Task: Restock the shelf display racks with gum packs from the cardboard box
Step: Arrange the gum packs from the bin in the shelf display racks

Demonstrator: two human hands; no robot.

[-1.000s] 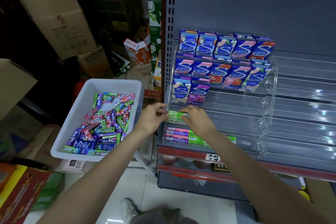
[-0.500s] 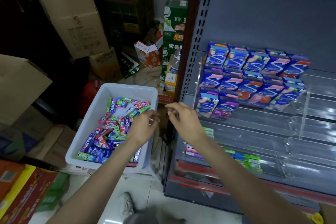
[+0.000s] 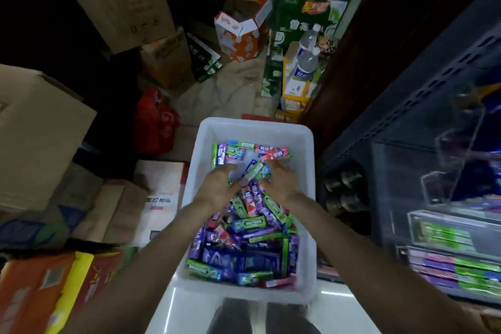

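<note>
Both hands have moved from the rack into the white bin (image 3: pixel 309 144). Left hand (image 3: pixel 218 190) and right hand (image 3: pixel 282 184) spread loose, straight fingers over the gum packs (image 3: pixel 244 236), gripping nothing.

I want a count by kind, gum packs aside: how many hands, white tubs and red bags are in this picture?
Hands: 2, the left hand and the right hand, both over the gum in the tub
White tub: 1
Red bag: 1
Total: 4

Blurred print on gum packs (image 3: pixel 250 224), nothing legible
</note>
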